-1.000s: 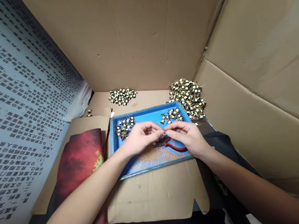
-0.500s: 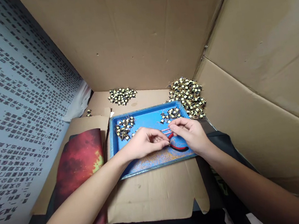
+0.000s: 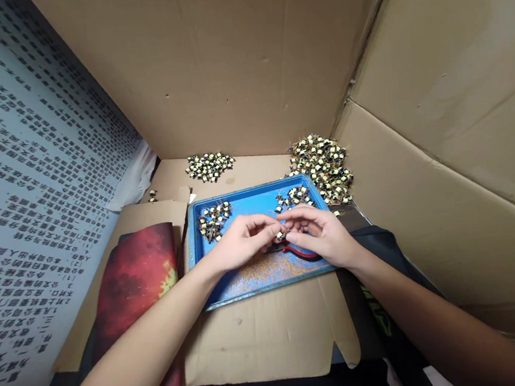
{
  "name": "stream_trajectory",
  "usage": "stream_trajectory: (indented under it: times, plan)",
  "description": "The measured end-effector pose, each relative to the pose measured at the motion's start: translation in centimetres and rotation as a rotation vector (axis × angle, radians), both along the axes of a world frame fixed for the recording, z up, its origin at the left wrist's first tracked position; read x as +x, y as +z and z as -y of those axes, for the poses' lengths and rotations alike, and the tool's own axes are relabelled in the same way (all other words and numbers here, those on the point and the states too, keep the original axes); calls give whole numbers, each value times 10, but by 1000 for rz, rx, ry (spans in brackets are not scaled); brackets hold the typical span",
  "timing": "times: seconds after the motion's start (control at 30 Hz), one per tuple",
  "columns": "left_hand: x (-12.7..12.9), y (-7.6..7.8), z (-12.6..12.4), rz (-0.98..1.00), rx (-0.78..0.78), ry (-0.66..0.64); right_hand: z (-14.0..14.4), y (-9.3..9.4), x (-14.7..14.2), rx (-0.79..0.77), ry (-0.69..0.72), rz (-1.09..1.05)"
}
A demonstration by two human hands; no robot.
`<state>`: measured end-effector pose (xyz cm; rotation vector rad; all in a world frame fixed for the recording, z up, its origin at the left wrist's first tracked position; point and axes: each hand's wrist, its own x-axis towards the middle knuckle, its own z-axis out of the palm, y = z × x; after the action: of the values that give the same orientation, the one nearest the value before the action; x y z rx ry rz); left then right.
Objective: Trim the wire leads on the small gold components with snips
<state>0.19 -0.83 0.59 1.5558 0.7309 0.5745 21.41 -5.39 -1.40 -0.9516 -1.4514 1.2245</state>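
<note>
Both grips meet over one small wired part.
The left grip (image 3: 247,241) looks pinched nearly closed on the yellow-and-black part (image 3: 280,236) at its fingertips; the right grip (image 3: 322,233) is loosely curled beside the part's wires (image 3: 285,233), and I cannot tell whether it has hold of them. The step seems to be handling those wires; the next move likely calls for a steady left pinch and finer right fingertips, clear of the red-handled pliers (image 3: 300,253) just below the right grip.

Single head-worn view, facing forward, angled down
</note>
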Motion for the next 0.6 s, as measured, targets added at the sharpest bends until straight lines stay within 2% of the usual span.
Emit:
stream_trajectory:
  times: [0.13, 0.3, 0.47, 0.53, 0.6]
  plan:
    - [-1, 0, -1, -10, -15, -17, 1, 2, 4, 220, -54, 194]
    - [-1, 2, -1, 11, -80, -35, 3, 0, 5, 407, -133, 276]
    - [-2, 2, -2, 26, -104, -79, 6, 3, 3, 473, -141, 335]
    - [-4, 0, -2, 51, -54, -78, 7, 5, 2, 459, -168, 358]
    - [-5, 0, -1, 70, 64, -61, 7, 6, 1, 435, -210, 363]
